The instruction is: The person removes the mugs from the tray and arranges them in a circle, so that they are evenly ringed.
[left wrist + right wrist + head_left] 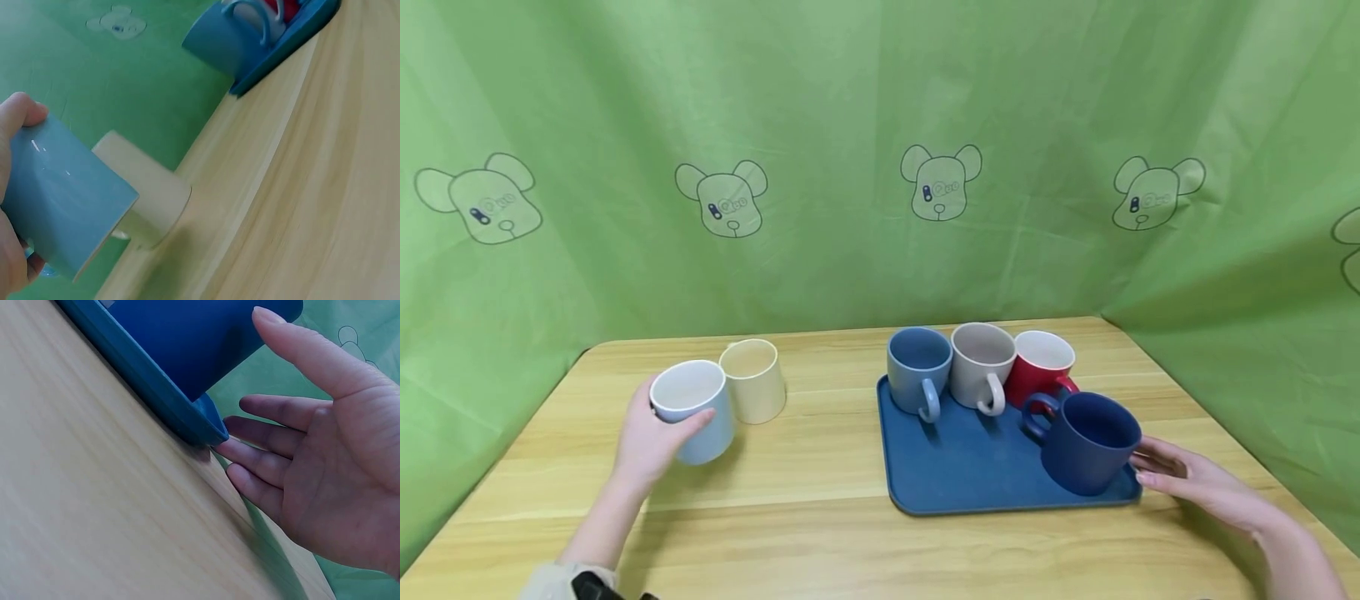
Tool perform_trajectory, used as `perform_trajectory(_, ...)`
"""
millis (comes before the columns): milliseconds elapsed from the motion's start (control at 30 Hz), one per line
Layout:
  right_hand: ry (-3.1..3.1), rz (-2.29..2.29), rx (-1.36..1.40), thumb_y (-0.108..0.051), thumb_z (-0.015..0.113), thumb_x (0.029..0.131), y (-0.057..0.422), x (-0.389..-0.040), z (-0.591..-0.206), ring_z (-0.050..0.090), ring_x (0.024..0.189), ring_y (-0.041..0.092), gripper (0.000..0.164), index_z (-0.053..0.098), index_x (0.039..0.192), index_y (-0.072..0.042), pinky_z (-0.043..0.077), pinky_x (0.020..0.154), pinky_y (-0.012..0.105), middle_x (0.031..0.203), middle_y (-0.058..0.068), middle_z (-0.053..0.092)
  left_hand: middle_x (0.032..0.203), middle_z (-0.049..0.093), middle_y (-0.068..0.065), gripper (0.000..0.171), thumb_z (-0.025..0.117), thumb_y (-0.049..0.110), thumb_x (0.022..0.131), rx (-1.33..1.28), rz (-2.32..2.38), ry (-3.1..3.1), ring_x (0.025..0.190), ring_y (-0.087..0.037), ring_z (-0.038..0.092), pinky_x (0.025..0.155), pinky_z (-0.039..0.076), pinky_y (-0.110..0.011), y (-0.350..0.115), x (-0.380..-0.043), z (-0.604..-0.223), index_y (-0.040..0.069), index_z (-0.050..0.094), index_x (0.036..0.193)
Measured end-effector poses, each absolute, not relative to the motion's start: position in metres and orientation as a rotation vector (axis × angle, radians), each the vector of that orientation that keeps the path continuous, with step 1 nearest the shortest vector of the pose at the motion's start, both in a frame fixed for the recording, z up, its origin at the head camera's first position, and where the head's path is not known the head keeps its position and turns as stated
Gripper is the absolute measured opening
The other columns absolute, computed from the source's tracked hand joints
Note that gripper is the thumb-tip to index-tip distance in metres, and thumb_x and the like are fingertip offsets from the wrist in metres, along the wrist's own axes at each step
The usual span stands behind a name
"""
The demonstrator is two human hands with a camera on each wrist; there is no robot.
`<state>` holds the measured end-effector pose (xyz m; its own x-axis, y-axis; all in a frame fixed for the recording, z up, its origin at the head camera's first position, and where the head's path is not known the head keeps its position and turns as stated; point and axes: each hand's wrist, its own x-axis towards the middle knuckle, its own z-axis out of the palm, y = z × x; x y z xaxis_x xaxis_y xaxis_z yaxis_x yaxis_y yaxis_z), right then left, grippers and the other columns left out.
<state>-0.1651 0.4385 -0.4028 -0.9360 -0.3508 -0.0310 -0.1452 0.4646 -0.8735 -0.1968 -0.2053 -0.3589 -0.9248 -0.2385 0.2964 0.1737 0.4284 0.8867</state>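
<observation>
On the left, my left hand [651, 429] grips a light blue mug [709, 437] with thumb and fingers around its side. The left wrist view shows that mug [62, 194] tilted and held above the tabletop. Just behind it a cream mug [758, 396] stands upright. At the right, my right hand [1198, 483] is beside a navy mug [1086, 458] at the front right of the blue tray [955, 483]. In the right wrist view the right hand's [319, 456] thumb and fingers are spread, with nothing held between them, near the tray's corner.
Along the tray's back stand a slate-blue mug [916, 375], a grey mug [977, 367] and a red mug [1037, 367] with a white inside. The wooden table [790, 542] extends between the cream mug and the tray. A green curtain [850, 250] hangs behind.
</observation>
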Motion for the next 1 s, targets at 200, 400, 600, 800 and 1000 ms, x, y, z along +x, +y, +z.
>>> perform_trajectory(200,2.516,-1.465,-0.442,-0.004,0.047,0.095,0.438,-0.165,-0.402,0.044,0.105,-0.015,0.061,0.010,0.133,0.025,0.039,0.081,0.012,0.115,-0.036,0.043,0.124,0.045,-0.023,0.075,0.075,0.013,0.074,0.172,-1.520,-2.285,0.111,-0.030,0.044,0.096,0.034,-0.043,-0.215,-0.207,-0.365,-0.006,0.034,0.134)
perform_trajectory(400,2.505,-1.465,-0.423,-0.005,0.046,0.095,0.439,-0.165,-0.402,0.043,0.105,-0.015,0.061,0.010,0.134,0.024,0.039,0.081,0.013,0.115,-0.037,0.042,0.125,0.044,-0.025,0.078,0.076,0.015,0.074,0.231,-1.497,-2.294,0.113,-0.035,0.043,0.099,0.032,-0.046,-0.221,-0.218,-0.374,-0.007,0.033,0.135)
perform_trajectory(600,2.520,-1.453,-0.424,-0.005,0.046,0.095,0.440,-0.165,-0.404,0.044,0.105,-0.015,0.059,0.011,0.134,0.024,0.039,0.081,0.013,0.115,-0.036,0.043,0.124,0.045,-0.026,0.078,0.076,0.015,0.073,0.238,-1.494,-2.285,0.112,-0.035,0.044,0.099,0.033,-0.045,-0.221,-0.226,-0.382,-0.008,0.034,0.133)
perform_trajectory(800,2.542,-1.439,-0.431,-0.005,0.046,0.095,0.439,-0.165,-0.404,0.044,0.104,-0.015,0.059,0.012,0.133,0.024,0.039,0.081,0.012,0.115,-0.036,0.043,0.123,0.046,-0.025,0.076,0.077,0.015,0.073,0.252,-1.508,-2.260,0.112,-0.035,0.044,0.099,0.033,-0.045,-0.219,-0.229,-0.387,-0.008,0.035,0.132)
perform_trajectory(1000,2.538,-1.439,-0.410,-0.006,0.046,0.096,0.439,-0.165,-0.403,0.043,0.104,-0.016,0.059,0.012,0.134,0.024,0.039,0.081,0.012,0.114,-0.037,0.042,0.125,0.044,-0.025,0.078,0.077,0.017,0.073,0.276,-1.526,-2.252,0.114,-0.035,0.043,0.100,0.032,-0.046,-0.216,-0.233,-0.389,-0.008,0.034,0.133)
